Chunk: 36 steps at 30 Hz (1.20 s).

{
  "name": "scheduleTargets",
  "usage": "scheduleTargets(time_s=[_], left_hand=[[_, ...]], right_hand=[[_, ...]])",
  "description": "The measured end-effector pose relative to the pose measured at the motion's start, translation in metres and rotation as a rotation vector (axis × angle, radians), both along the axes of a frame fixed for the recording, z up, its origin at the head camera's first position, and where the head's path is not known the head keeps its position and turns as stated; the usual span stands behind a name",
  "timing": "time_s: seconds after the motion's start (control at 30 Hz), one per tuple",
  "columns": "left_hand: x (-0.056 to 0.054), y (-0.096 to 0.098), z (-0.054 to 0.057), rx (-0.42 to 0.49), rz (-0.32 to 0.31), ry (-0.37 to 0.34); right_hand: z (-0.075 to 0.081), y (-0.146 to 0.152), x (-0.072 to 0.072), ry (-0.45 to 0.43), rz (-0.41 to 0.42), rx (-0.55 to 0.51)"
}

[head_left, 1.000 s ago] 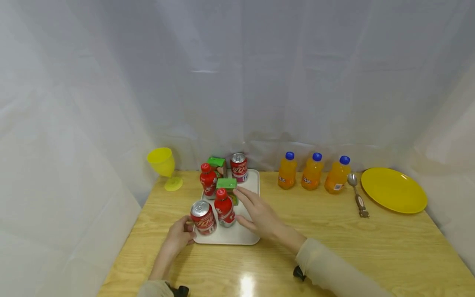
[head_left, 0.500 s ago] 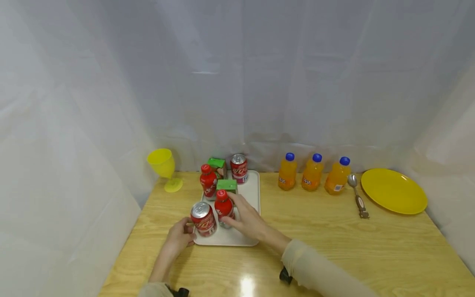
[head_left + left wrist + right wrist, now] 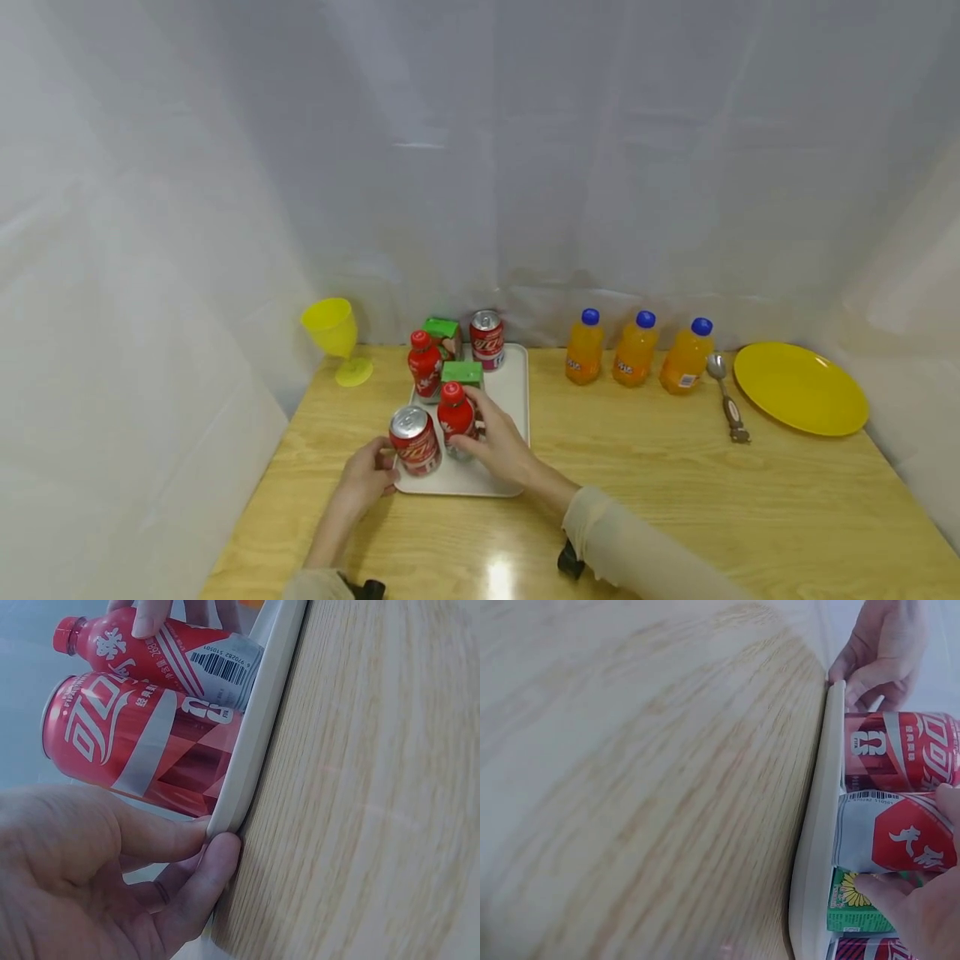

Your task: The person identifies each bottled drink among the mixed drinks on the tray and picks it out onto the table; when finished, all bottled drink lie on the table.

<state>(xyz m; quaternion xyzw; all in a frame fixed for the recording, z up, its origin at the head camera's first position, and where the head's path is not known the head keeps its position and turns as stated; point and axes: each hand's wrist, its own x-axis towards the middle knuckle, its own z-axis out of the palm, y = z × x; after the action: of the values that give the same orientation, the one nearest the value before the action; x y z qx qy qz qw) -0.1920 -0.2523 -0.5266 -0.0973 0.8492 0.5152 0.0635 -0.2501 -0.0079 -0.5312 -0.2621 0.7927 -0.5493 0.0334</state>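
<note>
A white tray (image 3: 507, 486) on the wooden table carries cans, red bottles and green cartons. My left hand (image 3: 364, 478) pinches the tray's near left corner between thumb and fingers, close beside a red cola can (image 3: 418, 450). The thumb and fingers of my right hand (image 3: 501, 443) grip the front red bottle (image 3: 454, 421), which stands upright just right of that can. Behind this bottle is a green carton (image 3: 462, 374), partly hidden. Another red bottle (image 3: 425, 367), a second green carton (image 3: 446, 336) and another cola can (image 3: 487, 342) stand toward the back of the tray.
On the left stands a yellow goblet (image 3: 333, 332). Three orange drink bottles (image 3: 635, 354) with blue caps line the back right, beside a spoon (image 3: 727, 400) and a yellow plate (image 3: 799, 390). White sheeting (image 3: 600, 167) hangs behind the table.
My right hand has moved left from beside the green carton and taken hold of the front red bottle. My left hand stays at the tray corner.
</note>
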Motion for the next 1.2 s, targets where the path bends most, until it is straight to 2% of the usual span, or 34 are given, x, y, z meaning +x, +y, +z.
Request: scheduleTargets(time_s=[0.27, 0.43, 0.57, 0.7, 0.9, 1.2], left_hand=[[0.002, 0.001, -0.001, 0.008, 0.003, 0.013], [0.002, 0.001, -0.001, 0.009, -0.001, 0.005], [0.0, 0.001, -0.002, 0.011, 0.004, 0.004], [0.0, 0.001, -0.001, 0.011, 0.008, 0.005], [0.0, 0.001, -0.001, 0.012, 0.008, 0.01], [0.0, 0.002, 0.001, 0.017, 0.011, 0.004]], right_hand=[[0.0, 0.005, 0.002, -0.069, 0.005, -0.107], [0.011, 0.014, 0.006, -0.072, -0.022, -0.154], [0.024, 0.025, 0.004, -0.073, -0.038, -0.176], [0.036, 0.041, 0.002, -0.154, -0.033, -0.184], [0.047, 0.068, -0.004, -0.318, -0.033, -0.278], [0.063, 0.105, -0.016, -0.446, -0.086, -0.383]])
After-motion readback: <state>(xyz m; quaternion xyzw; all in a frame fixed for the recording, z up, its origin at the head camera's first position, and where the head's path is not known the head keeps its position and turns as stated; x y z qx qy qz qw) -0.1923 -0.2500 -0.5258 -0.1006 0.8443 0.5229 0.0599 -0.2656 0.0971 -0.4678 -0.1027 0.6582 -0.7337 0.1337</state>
